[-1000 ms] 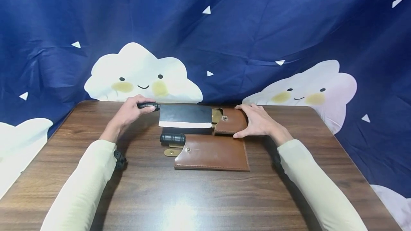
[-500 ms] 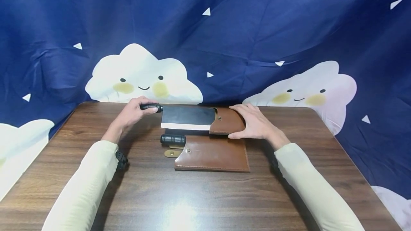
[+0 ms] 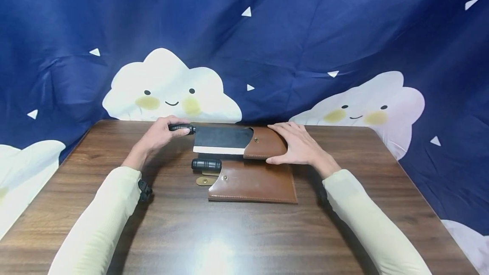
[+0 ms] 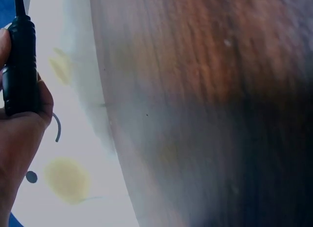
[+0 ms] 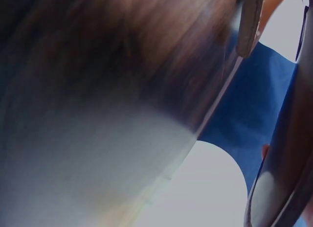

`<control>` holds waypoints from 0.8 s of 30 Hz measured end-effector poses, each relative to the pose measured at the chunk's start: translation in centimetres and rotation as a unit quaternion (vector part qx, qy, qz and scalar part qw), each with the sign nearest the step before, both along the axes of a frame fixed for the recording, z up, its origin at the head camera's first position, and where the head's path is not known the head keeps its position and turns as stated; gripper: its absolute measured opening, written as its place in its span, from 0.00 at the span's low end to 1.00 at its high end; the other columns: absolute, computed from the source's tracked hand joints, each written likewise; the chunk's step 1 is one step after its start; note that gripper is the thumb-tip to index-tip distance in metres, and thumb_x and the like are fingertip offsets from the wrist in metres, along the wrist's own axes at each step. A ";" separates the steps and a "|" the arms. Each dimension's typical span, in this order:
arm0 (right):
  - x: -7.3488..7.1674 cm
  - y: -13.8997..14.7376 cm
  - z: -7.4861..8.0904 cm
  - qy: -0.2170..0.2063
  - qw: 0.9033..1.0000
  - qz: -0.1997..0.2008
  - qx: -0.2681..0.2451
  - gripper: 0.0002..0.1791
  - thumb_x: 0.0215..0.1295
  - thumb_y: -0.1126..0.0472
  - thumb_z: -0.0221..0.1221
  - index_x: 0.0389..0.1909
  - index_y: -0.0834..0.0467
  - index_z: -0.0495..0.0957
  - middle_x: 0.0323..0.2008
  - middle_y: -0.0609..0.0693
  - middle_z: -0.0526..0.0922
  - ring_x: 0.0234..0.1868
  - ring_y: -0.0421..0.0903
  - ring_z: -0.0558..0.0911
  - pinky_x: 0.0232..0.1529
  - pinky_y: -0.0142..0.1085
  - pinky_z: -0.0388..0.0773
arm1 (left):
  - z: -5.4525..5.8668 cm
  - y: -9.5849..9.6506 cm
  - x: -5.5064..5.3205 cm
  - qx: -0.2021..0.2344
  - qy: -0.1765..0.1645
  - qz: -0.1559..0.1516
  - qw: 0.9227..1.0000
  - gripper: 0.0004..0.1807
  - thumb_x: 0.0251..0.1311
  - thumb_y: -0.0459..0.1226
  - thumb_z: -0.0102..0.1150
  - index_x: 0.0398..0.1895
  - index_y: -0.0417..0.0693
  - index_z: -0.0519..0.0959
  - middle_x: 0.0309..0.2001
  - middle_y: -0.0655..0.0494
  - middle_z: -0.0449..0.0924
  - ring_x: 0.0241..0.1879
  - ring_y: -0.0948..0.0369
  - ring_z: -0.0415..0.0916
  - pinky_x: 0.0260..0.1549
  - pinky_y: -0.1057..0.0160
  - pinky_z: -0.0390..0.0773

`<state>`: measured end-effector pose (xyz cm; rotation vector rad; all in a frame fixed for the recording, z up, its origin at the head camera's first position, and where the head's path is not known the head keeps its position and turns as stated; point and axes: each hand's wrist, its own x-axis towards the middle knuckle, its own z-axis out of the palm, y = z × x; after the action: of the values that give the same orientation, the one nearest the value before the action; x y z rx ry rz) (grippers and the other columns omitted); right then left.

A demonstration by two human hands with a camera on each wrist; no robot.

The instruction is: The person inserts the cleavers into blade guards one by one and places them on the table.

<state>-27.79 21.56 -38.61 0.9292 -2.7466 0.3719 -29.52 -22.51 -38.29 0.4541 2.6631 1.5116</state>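
Observation:
In the head view, my left hand (image 3: 156, 136) grips the black handle (image 4: 22, 65) of a cleaver (image 3: 221, 137), whose dark blade with a bright edge points right. My right hand (image 3: 299, 144) holds a brown leather sheath (image 3: 263, 142) between thumb and fingers at its closed end. The tip end of the blade is hidden inside this sheath; the part toward the handle shows. Held sheath and cleaver are above a second brown leather sheath (image 3: 254, 183) lying on the table. From that one's left end a black handle (image 3: 206, 164) sticks out.
A tan strap with a snap (image 3: 206, 180) lies beside the second sheath's mouth. The brown wooden table (image 3: 183, 232) has its far edge just behind the hands. A dark blue curtain (image 3: 267, 46) with white clouds hangs behind it.
My right hand has moved the sheath left, over the blade's end, covering more of it. My left hand has shifted slightly right with the cleaver. The second sheath stays where it was.

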 end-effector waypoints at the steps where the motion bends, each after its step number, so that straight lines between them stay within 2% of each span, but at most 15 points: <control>1: 0.0 -0.1 0.1 0.000 1.000 -0.001 0.000 0.62 0.39 0.18 0.65 0.72 0.51 0.69 0.67 0.50 0.73 0.62 0.51 0.68 0.57 0.49 0.61 | 0.0 0.0 0.0 -0.005 0.001 0.001 1.000 0.21 0.66 0.41 0.66 0.59 0.40 0.82 0.59 0.42 0.76 0.58 0.49 0.72 0.61 0.46 0.67; 8: 0.1 -0.4 0.3 -0.001 1.000 -0.006 -0.004 0.62 0.39 0.18 0.66 0.72 0.51 0.69 0.67 0.49 0.73 0.62 0.50 0.68 0.58 0.49 0.61 | 0.4 0.1 0.0 -0.007 -0.003 0.007 1.000 0.23 0.65 0.43 0.68 0.59 0.41 0.81 0.61 0.42 0.76 0.59 0.49 0.72 0.61 0.46 0.67; 15: 0.2 -0.6 0.3 0.008 1.000 -0.001 -0.003 0.62 0.38 0.17 0.65 0.72 0.50 0.69 0.66 0.49 0.74 0.63 0.49 0.68 0.59 0.50 0.61 | 0.4 0.7 0.2 0.001 -0.010 0.011 1.000 0.23 0.64 0.44 0.69 0.58 0.41 0.82 0.59 0.43 0.79 0.54 0.50 0.77 0.57 0.50 0.73; 21: 0.2 -0.6 0.7 0.008 1.000 -0.005 -0.002 0.62 0.37 0.17 0.65 0.72 0.50 0.70 0.65 0.49 0.74 0.64 0.50 0.68 0.60 0.51 0.62 | 0.1 1.1 0.2 0.058 -0.028 0.030 0.997 0.24 0.59 0.45 0.73 0.56 0.42 0.83 0.57 0.46 0.81 0.52 0.55 0.78 0.54 0.58 0.73; 24: 0.1 -0.8 0.9 0.007 1.000 -0.001 -0.003 0.61 0.38 0.17 0.65 0.72 0.49 0.70 0.66 0.49 0.74 0.64 0.50 0.68 0.60 0.51 0.62 | -0.1 1.2 0.2 0.081 -0.021 0.037 0.996 0.24 0.58 0.43 0.74 0.56 0.41 0.83 0.56 0.47 0.82 0.51 0.57 0.78 0.53 0.62 0.74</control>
<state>-27.71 20.80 -37.70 0.9243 -2.7317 0.3723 -29.37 -21.35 -38.36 0.3292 2.5632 1.7470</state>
